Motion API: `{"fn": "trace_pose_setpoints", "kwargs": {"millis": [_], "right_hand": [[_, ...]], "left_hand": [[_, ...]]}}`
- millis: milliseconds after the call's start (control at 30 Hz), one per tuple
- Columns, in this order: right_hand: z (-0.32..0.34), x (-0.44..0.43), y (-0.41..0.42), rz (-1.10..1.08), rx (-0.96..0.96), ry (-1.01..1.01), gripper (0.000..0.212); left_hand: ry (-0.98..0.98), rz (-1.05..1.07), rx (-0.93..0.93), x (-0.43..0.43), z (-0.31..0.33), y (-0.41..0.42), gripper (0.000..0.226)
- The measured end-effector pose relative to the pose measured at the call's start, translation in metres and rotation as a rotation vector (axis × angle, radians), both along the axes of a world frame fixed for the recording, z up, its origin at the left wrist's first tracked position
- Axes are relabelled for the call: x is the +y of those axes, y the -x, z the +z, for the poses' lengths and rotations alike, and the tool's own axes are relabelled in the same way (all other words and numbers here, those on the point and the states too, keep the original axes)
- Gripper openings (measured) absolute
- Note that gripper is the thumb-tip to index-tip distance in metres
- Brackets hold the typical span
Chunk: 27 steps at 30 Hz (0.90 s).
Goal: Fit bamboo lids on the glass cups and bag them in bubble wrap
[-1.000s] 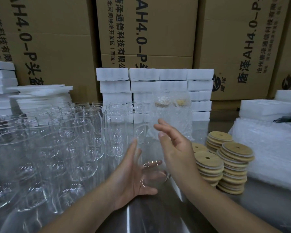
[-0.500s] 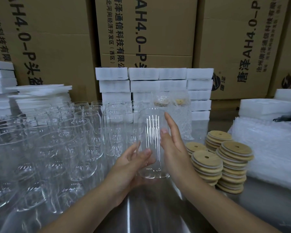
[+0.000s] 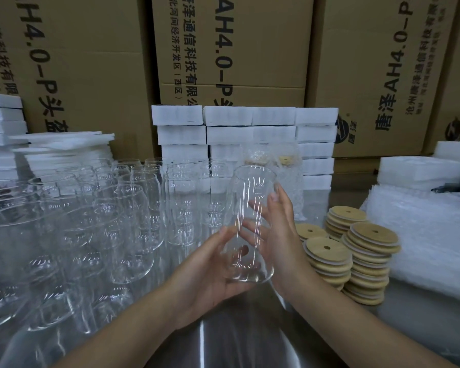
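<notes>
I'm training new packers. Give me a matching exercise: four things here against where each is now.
Things:
1. single clear glass cup in front
2. round bamboo lids
3. white bubble wrap
4. white foam blocks, middle stack

Places:
A. stacked against the brown cardboard boxes at the back
B. held between the left hand and the right hand
C. piled at the table's far right
D. in stacks just right of the right hand

Pairs: 1-B, 2-D, 3-C, 4-A

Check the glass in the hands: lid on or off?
Off. The glass between the left hand and right hand shows a bare open rim; the lids lie stacked beside it.
</notes>
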State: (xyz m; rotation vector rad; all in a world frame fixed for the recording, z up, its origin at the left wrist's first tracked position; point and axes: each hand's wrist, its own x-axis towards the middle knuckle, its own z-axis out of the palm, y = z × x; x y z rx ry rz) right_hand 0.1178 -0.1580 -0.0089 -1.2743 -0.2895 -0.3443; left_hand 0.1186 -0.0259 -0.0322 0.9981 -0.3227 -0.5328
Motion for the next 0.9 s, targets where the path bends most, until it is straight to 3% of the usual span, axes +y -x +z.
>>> {"fn": "trace_pose_setpoints", "kwargs": {"millis": [167, 233, 267, 467, 567, 667, 800, 900], "right_hand": [[-0.003, 0.002, -0.001, -0.024, 0.059, 0.016, 0.067], [-0.005, 0.003, -0.002, -0.066, 0.051, 0.005, 0.061], [-0.005, 0.004, -0.002, -0.097, 0.037, 0.003, 0.056], [-0.003, 0.005, 0.002, -0.226, -0.055, -0.054, 0.058], [-0.004, 0.004, 0.001, -0.195, -0.053, -0.068, 0.074], [-0.003, 0.003, 0.002, -0.168, -0.032, -0.068, 0.077], [-0.001, -0.001, 0.002, -0.108, -0.021, -0.088, 0.067], [0.001, -0.002, 0.002, -0.064, 0.0, -0.109, 0.074]], "left_hand": [[-0.147, 0.05, -0.173, -0.004, -0.009, 0.003, 0.098], [-0.213, 0.128, -0.237, -0.004, -0.012, 0.003, 0.123], [-0.263, 0.176, -0.285, -0.004, -0.013, 0.003, 0.124], [-0.3, 0.451, -0.497, -0.011, -0.012, 0.01, 0.092], [-0.297, 0.463, -0.522, -0.011, -0.009, 0.01, 0.086], [-0.339, 0.466, -0.571, -0.008, -0.008, 0.01, 0.074], [-0.335, 0.439, -0.617, -0.004, -0.006, 0.009, 0.08], [-0.325, 0.367, -0.61, -0.001, -0.003, 0.007, 0.081]]}}
